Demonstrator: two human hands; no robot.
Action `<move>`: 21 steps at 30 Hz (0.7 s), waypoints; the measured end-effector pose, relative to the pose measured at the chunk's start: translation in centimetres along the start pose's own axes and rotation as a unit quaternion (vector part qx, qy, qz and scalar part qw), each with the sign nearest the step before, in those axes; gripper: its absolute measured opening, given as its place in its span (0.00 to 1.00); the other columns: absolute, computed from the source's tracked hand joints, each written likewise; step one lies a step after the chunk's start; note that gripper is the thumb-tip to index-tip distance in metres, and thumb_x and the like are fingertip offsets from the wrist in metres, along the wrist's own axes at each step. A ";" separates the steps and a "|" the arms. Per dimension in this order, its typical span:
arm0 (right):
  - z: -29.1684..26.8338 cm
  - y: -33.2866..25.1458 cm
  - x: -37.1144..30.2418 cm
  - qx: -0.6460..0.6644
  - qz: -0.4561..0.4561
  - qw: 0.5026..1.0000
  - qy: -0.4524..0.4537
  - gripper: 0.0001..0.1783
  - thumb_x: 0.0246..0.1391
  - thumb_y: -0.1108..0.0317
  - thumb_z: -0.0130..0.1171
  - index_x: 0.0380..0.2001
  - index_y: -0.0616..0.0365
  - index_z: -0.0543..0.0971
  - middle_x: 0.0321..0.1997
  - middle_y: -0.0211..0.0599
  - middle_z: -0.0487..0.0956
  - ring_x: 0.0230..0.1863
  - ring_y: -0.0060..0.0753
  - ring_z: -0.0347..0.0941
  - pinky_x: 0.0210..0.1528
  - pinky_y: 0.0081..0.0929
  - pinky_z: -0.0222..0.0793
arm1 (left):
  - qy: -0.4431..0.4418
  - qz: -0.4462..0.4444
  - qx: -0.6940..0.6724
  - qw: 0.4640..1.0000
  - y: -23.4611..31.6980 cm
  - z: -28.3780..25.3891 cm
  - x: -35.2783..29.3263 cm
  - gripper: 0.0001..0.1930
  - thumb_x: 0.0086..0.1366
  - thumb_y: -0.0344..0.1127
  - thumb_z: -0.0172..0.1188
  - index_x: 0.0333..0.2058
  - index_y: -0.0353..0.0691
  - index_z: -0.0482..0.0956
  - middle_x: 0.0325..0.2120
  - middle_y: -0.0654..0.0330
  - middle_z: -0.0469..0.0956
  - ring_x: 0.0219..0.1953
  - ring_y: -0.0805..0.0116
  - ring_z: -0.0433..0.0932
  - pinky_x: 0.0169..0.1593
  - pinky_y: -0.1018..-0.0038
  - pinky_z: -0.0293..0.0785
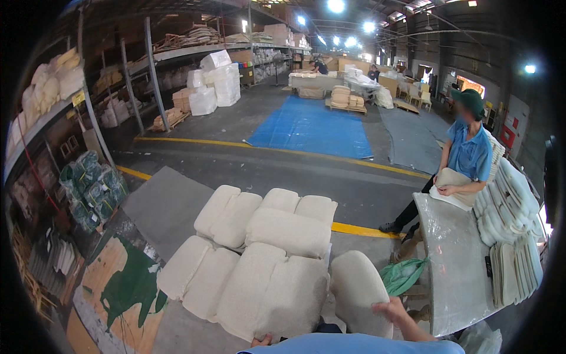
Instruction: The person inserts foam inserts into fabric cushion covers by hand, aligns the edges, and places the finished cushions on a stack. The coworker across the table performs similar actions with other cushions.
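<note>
My right hand (392, 311) grips the edge of a cream, rounded seat cushion (357, 286), thumb on its face. That cushion is tilted upright, apart from the pile on its left. Low in the picture, my left hand (261, 340) shows only in part, its fingers curled at the near edge of a cream cushion (289, 298) in the pile. More cream cushions (227, 215) lie there in several low stacks, side by side. My body and blue shirt hide what is under the near edge.
At right, a plastic-covered table (457, 265) has stacked cushions (510, 271) beside it. A co-worker (469, 147) there handles a cream piece. A green bag (404, 275) hangs by the table. A green-stained board (121, 289), wrapped bundles (91, 192) and shelving (150, 71) stand left; a blue sheet (309, 130) lies beyond.
</note>
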State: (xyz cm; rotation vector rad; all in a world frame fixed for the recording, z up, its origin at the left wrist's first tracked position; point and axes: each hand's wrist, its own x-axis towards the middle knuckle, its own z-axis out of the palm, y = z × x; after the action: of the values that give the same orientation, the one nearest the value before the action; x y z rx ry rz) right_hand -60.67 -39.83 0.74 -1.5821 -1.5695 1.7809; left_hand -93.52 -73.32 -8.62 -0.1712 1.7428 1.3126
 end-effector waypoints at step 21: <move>26.5 -24.1 18.8 -0.323 -0.128 0.833 -0.429 0.48 0.55 0.44 0.71 0.73 0.56 0.69 0.68 0.44 0.76 0.69 0.42 0.71 0.70 0.43 0.67 | 0.195 0.100 -0.189 0.957 3.8 -4.2 3.5 0.36 0.70 0.34 0.68 0.70 0.44 0.56 0.59 0.48 0.76 0.46 0.46 0.84 0.24 0.52 0.84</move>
State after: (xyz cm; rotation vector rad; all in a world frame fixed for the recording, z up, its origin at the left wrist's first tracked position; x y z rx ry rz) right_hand -99.56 -30.08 5.77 -0.6167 -2.8689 2.0314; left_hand -100.14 -73.77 -8.46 -0.5104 1.8469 1.8567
